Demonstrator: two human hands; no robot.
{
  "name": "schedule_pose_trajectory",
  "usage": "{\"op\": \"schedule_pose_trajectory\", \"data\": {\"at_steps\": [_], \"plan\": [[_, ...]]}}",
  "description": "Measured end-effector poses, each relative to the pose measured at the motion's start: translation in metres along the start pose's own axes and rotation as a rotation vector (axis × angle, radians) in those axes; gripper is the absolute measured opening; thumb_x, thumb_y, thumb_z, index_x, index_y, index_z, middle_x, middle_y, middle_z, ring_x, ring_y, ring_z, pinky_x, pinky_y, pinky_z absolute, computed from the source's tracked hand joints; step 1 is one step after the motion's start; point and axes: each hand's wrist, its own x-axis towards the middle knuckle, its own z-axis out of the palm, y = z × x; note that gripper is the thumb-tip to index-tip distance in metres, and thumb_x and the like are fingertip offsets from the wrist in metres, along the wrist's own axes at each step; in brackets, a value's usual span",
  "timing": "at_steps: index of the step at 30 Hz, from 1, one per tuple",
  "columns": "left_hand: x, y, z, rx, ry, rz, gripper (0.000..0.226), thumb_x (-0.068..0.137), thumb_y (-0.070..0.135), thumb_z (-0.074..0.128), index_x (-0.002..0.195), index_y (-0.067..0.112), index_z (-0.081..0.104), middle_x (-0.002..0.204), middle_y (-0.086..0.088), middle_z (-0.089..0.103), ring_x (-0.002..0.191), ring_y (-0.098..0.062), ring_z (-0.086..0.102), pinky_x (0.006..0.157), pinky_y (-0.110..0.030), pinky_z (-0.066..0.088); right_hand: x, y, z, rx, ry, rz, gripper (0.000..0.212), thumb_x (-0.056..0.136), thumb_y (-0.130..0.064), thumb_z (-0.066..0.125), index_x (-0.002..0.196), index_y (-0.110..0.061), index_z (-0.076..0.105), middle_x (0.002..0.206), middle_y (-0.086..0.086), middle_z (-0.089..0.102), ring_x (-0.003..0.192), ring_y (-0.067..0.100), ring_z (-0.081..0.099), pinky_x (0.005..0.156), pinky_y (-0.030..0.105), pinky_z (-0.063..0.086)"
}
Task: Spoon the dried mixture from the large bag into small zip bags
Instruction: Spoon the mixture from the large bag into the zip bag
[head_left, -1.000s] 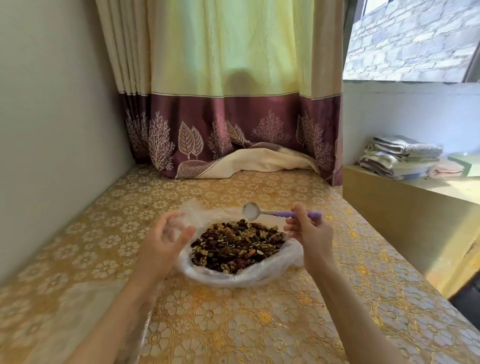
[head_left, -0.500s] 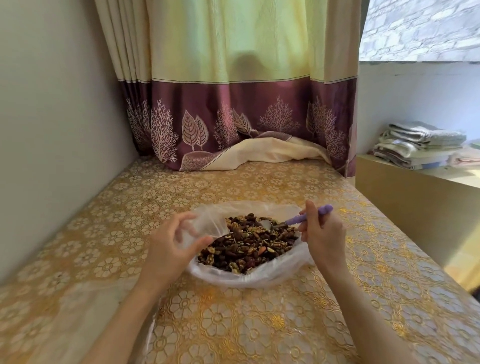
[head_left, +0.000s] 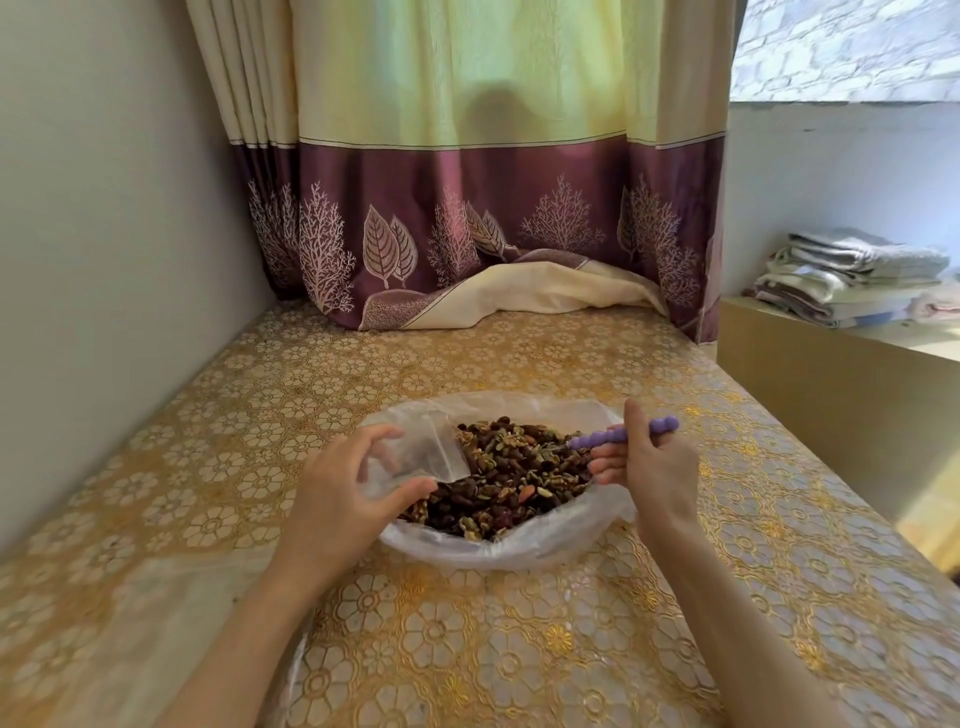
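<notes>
A large clear plastic bag (head_left: 540, 545) lies open on the table, full of a dark dried mixture (head_left: 514, 478) of nuts and fruit. My left hand (head_left: 348, 493) holds a small clear zip bag (head_left: 421, 454) over the big bag's left side, pinched between thumb and fingers. My right hand (head_left: 649, 467) grips the purple handle of a spoon (head_left: 623, 434) at the bag's right side. The spoon's bowl is buried in the mixture and hidden.
The table wears a gold floral cloth (head_left: 467, 649). A wall (head_left: 104, 260) runs along the left, a curtain (head_left: 467, 234) hangs at the back and lies on the table. A lower shelf with folded towels (head_left: 852, 275) stands to the right. More clear plastic (head_left: 156, 623) lies near left.
The spoon went from held level above the bag's far rim down into the mixture. My left hand moved slightly right with the small bag over the mixture.
</notes>
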Motion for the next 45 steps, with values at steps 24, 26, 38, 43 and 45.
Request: {"op": "schedule_pose_trajectory", "data": {"at_steps": [24, 26, 38, 43, 45], "plan": [[-0.003, 0.008, -0.004, -0.110, 0.020, -0.141, 0.056, 0.064, 0.058, 0.061, 0.113, 0.035, 0.045, 0.088, 0.010, 0.057, 0.073, -0.009, 0.051, 0.061, -0.018, 0.038, -0.027, -0.050, 0.041, 0.155, -0.162, -0.141, 0.054, 0.099, -0.035, 0.044, 0.055, -0.012, 0.067, 0.066, 0.012, 0.072, 0.039, 0.014, 0.054, 0.034, 0.020, 0.043], [-0.003, 0.009, -0.004, -0.151, 0.027, -0.159, 0.055, 0.065, 0.055, 0.063, 0.113, 0.034, 0.046, 0.088, 0.012, 0.058, 0.072, -0.005, 0.053, 0.061, -0.014, 0.038, -0.032, -0.051, 0.049, 0.153, -0.226, -0.144, 0.052, 0.099, -0.034, 0.044, 0.061, -0.005, 0.065, 0.068, 0.012, 0.073, 0.039, 0.014, 0.054, 0.034, 0.020, 0.042], [-0.001, 0.002, -0.009, -0.382, 0.141, -0.229, 0.066, 0.062, 0.062, 0.068, 0.116, 0.030, 0.047, 0.105, 0.015, 0.061, 0.091, -0.002, 0.061, 0.078, -0.019, 0.050, -0.046, -0.063, 0.073, 0.173, -0.581, -0.295, 0.034, 0.091, -0.034, 0.049, 0.083, -0.006, 0.066, 0.078, 0.010, 0.074, 0.052, 0.020, 0.063, 0.045, 0.023, 0.051], [-0.001, 0.004, -0.009, -0.374, 0.168, -0.219, 0.079, 0.058, 0.071, 0.060, 0.121, 0.025, 0.046, 0.098, 0.010, 0.061, 0.085, -0.010, 0.062, 0.071, -0.021, 0.052, -0.043, -0.065, 0.064, 0.198, -0.576, -0.274, 0.032, 0.091, -0.029, 0.047, 0.092, -0.001, 0.063, 0.084, 0.012, 0.075, 0.056, 0.021, 0.064, 0.048, 0.024, 0.052], [-0.001, 0.007, -0.011, -0.395, 0.183, -0.216, 0.083, 0.057, 0.075, 0.056, 0.121, 0.024, 0.045, 0.096, 0.012, 0.060, 0.086, -0.005, 0.060, 0.065, -0.013, 0.049, -0.040, -0.066, 0.060, 0.226, -0.543, -0.264, 0.033, 0.092, -0.029, 0.046, 0.092, -0.001, 0.063, 0.087, 0.015, 0.074, 0.057, 0.022, 0.065, 0.049, 0.024, 0.052]]}}
